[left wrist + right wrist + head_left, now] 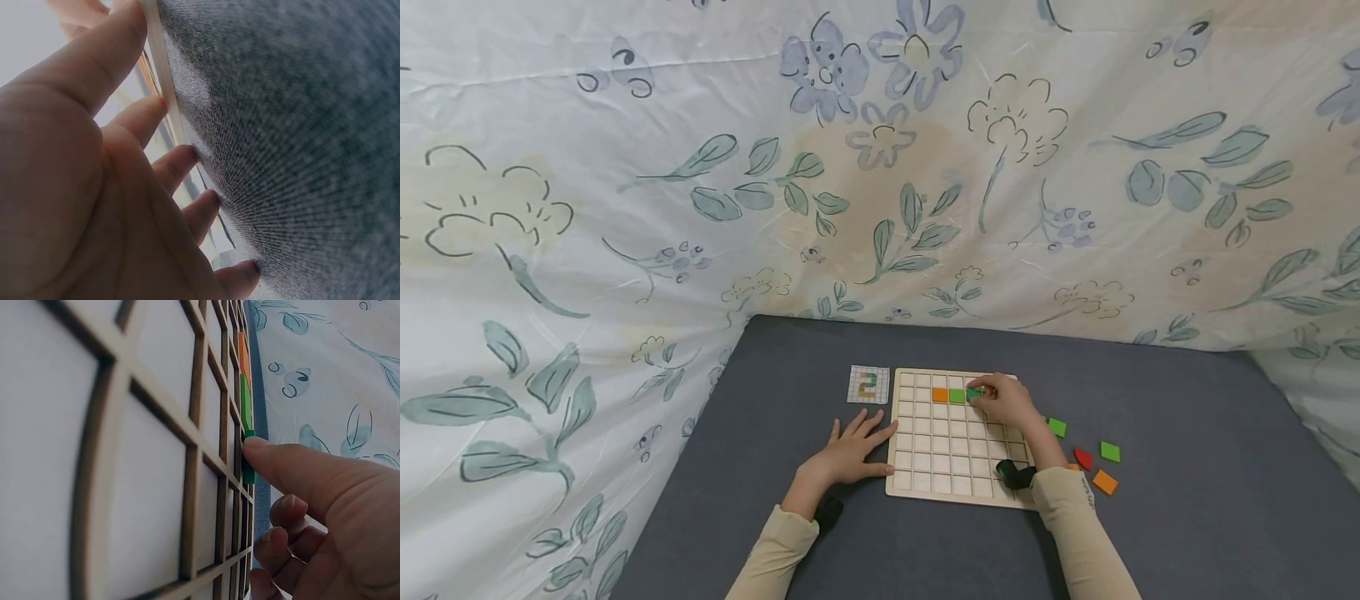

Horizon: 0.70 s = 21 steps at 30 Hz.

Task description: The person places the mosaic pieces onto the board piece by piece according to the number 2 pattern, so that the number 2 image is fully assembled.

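Tile (250, 472), apparently mid-placement, pinched by right hand (1004, 402) at board's (941, 460) one o'clock, needs squaring up; left hand (848, 455) splays at nine.

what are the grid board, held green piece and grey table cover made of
Grid board: probably matt pale wood; its strips have brown sides. Green piece: painted wood or plastic, evenly coloured; too little shows to tell. Table cover: likely dull woven cloth; fine thread lines show up close.
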Motion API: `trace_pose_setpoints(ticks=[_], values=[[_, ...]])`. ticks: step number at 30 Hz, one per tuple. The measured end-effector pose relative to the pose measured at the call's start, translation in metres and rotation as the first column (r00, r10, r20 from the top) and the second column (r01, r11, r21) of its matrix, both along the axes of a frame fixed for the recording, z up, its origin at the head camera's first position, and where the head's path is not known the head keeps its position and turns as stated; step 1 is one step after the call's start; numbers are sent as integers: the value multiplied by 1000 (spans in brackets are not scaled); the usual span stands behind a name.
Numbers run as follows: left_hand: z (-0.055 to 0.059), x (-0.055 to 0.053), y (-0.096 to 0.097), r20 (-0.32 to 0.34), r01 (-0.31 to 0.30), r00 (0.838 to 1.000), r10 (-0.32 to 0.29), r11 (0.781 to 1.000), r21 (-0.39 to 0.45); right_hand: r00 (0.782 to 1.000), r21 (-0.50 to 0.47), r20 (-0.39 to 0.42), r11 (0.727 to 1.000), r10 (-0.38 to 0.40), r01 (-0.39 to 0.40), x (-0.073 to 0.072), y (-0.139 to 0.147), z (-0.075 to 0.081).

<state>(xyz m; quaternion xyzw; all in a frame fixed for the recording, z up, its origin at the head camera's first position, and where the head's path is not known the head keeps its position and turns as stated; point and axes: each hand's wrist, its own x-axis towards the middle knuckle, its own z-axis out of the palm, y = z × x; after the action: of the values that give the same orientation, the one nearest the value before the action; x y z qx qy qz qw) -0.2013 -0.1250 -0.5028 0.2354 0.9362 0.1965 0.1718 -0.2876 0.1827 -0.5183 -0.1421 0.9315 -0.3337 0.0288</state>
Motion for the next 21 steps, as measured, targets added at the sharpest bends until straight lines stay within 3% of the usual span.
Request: trace_pose_setpoints(ticks=[21], values=[[-5, -2, 0, 7, -7, 1000, 7, 1000, -5, 999, -34, 28, 999, 27, -26, 4, 1, 4]])
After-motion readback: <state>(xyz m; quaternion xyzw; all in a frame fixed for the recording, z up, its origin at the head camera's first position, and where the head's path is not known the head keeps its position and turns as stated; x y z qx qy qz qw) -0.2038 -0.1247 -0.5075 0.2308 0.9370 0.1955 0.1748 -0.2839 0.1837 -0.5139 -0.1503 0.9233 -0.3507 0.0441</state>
